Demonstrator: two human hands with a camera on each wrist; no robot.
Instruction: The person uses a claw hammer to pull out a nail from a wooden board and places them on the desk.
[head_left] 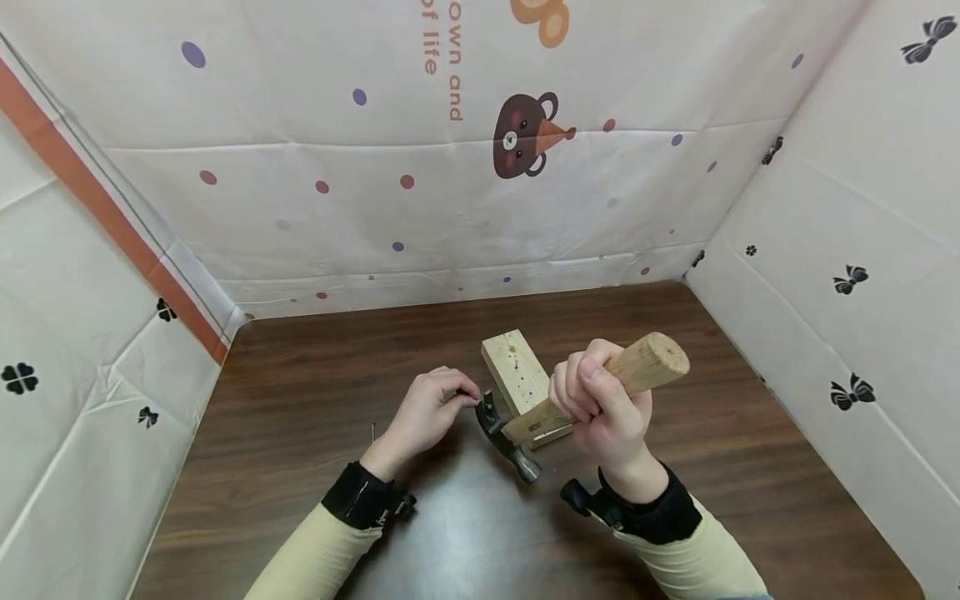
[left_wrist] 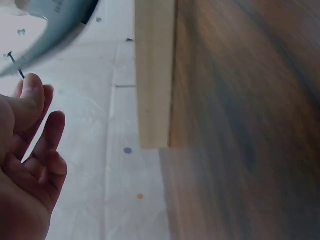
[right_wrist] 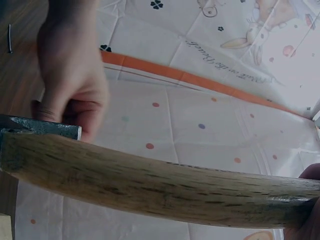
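I pinch a nail (left_wrist: 12,58) between thumb and fingertip of my left hand (head_left: 423,412), its head end standing clear; so thin a shank, I judge, leaves room for fingertips only, and my other fingers bend loosely aside. My right hand (head_left: 607,408) wraps round the handle of the hammer (head_left: 538,422) with its butt raised, probably because the weight of the metal head would tip a looser hold. The claw (left_wrist: 60,37) is turned to my left fingertips and crosses the nail in the left wrist view (touching it or merely in line with it, I cannot tell). Just beyond the hammer the wooden block (head_left: 516,367) lies on the brown table (head_left: 300,375), within easy reach of both hands, I suppose. Handle and right hand cover part of its near end, where a pale strip (head_left: 551,436) defies naming; the right wrist view cuts the block to a corner. A thin dark line beside it in the left wrist view may be a nail in the wood or only a mark behind. Beside my left wrist is a second nail (head_left: 373,432), lying or standing, I cannot say. Farther out hangs a dotted sheet (head_left: 300,225), its printed words cut off.
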